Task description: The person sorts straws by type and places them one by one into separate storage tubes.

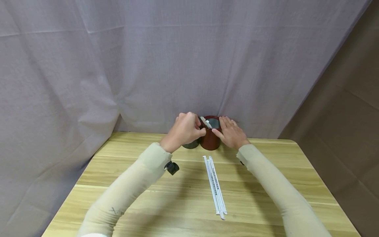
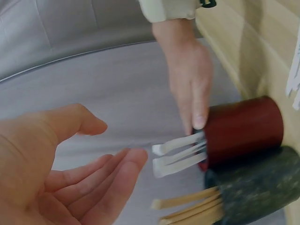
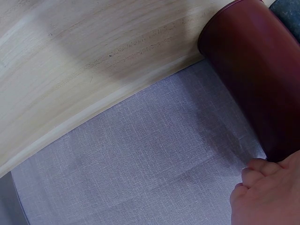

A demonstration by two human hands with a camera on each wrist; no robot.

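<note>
A dark red cup (image 1: 210, 140) stands at the table's far edge with white straws (image 1: 206, 122) sticking out of it. My right hand (image 1: 223, 126) rests on its right side, fingers straight, a fingertip (image 2: 200, 119) on the rim. My left hand (image 1: 199, 128) hovers just left of the straws (image 2: 180, 152); in the left wrist view this hand (image 2: 112, 145) is loosely open and holds nothing. A dark green cup (image 2: 258, 187) with tan sticks (image 2: 187, 208) stands against the red cup (image 2: 243, 129). The right wrist view shows the red cup (image 3: 253, 70) and my fingertips (image 3: 262, 187).
Several paper-wrapped straws (image 1: 215, 186) lie in a bundle in the middle of the wooden table (image 1: 266, 197). A grey cloth backdrop (image 1: 177, 65) hangs right behind the cups. The left and right table edges lie near my elbows.
</note>
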